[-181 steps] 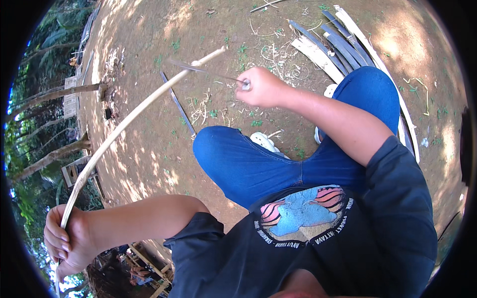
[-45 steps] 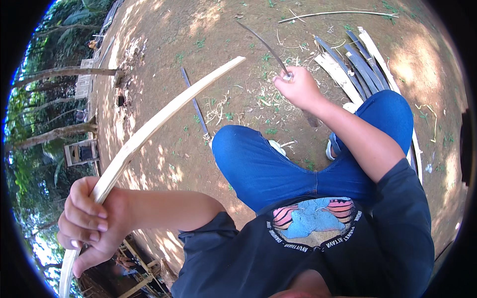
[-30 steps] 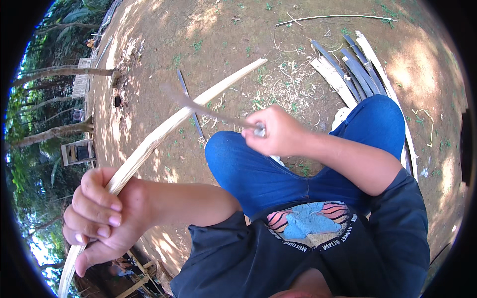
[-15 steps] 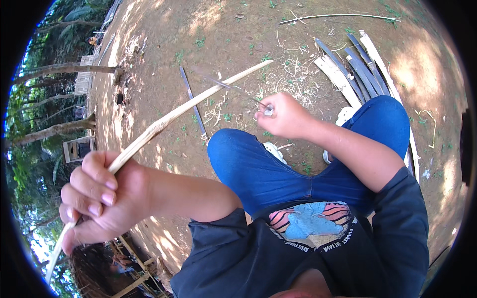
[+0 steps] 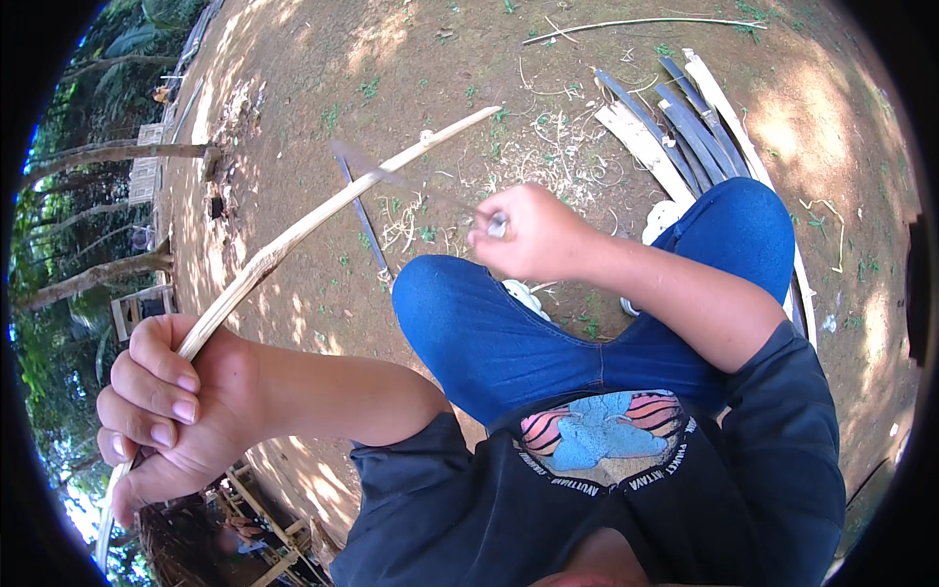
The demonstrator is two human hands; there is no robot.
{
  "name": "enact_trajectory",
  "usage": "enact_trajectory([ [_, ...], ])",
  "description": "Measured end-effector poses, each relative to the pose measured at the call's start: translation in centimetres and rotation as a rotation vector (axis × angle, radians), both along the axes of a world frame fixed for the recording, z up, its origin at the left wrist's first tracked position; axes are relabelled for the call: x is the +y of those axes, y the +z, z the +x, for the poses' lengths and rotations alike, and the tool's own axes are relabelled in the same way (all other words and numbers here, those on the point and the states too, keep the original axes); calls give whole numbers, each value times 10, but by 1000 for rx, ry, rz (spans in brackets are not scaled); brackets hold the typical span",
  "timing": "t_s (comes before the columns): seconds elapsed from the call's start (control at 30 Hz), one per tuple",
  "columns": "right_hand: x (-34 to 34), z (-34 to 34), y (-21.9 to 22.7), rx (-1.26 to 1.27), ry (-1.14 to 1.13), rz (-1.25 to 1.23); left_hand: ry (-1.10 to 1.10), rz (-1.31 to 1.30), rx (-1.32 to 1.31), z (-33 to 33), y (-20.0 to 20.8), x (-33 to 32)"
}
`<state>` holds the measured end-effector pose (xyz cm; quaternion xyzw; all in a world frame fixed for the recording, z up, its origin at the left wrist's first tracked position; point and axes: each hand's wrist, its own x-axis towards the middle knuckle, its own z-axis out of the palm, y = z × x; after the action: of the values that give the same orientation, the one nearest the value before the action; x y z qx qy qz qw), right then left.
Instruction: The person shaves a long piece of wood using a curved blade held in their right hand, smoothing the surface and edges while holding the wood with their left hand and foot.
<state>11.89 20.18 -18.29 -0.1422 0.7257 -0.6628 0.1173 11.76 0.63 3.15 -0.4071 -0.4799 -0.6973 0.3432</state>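
My left hand (image 5: 181,411) is closed around the lower part of a long pale split-wood strip (image 5: 318,217), which looks like bamboo. The strip slants up and to the right, away from me, and has a knot or node partway along. My right hand (image 5: 533,233) grips the handle of a knife (image 5: 445,196). Its blade, smeared by motion, points left and crosses the strip in its upper part. A small curl of shaving (image 5: 426,138) stands on the strip beyond the blade.
Right of my knee lies a bundle of dark and pale strips (image 5: 699,137). A thin dark strip (image 5: 364,220) is on the ground left of my knee. Shavings (image 5: 558,157) litter the dirt ahead. A long thin stick (image 5: 646,25) lies farther off. Trees (image 5: 108,269) stand at left.
The knife and my right hand have moved left, the blade sitting lower along the strip. My left hand and the strip have shifted slightly left and down. A curl now shows on the strip.
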Motion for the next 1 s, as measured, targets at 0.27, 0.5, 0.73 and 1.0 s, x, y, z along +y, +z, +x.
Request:
enact_trajectory([
  [0.27, 15, -21, -60, -91, -114, 206, -56, -9, 30, 12, 34, -24],
  [0.5, 9, -14, -66, -89, -54, 142, -134, 34, 33, 20, 51, -36],
  [0.73, -12, 7, 3, 131, -42, -58, 10, 61, -14, 9, 36, -38],
  [1.0, 6, -23, -55, -36, -72, 151, 57, 54, -34, 5, 42, -29],
])
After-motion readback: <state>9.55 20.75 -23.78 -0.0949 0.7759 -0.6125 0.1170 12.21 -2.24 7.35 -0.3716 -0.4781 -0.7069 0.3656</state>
